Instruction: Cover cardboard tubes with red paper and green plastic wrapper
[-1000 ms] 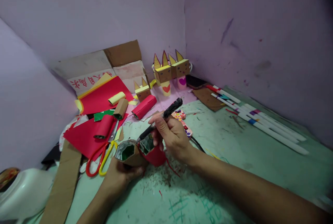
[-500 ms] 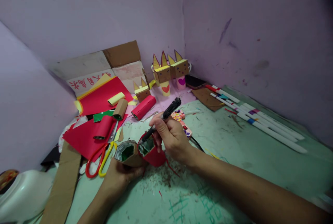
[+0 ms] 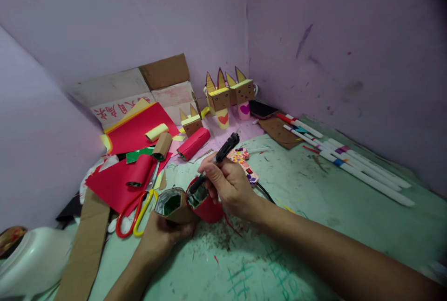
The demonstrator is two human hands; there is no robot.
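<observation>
My left hand [image 3: 162, 238] is closed round a brown cardboard tube [image 3: 181, 213] whose open, foil-like lined end faces up toward me. Right against it stands a red paper-covered tube [image 3: 211, 210], also open at the top, with a thin red strip hanging at its side. My right hand [image 3: 232, 182] grips a black pen [image 3: 226, 148] slantwise. The pen's lower end reaches into the mouth of the red tube; its tip is hard to make out. Scissors [image 3: 138, 215] with red and yellow handles lie left of the tubes.
Red paper sheets [image 3: 104, 184] and more tubes, among them a red one [image 3: 193, 143], lie behind my hands. Cardboard animal figures [image 3: 240, 91] stand at the back corner. White markers [image 3: 363, 170] lie at the right. A white container [image 3: 35, 259] is at the lower left.
The pen and my right hand have shifted slightly, the pen's upper end dipping a little lower and left. My left hand and both tubes stay nearly the same.
</observation>
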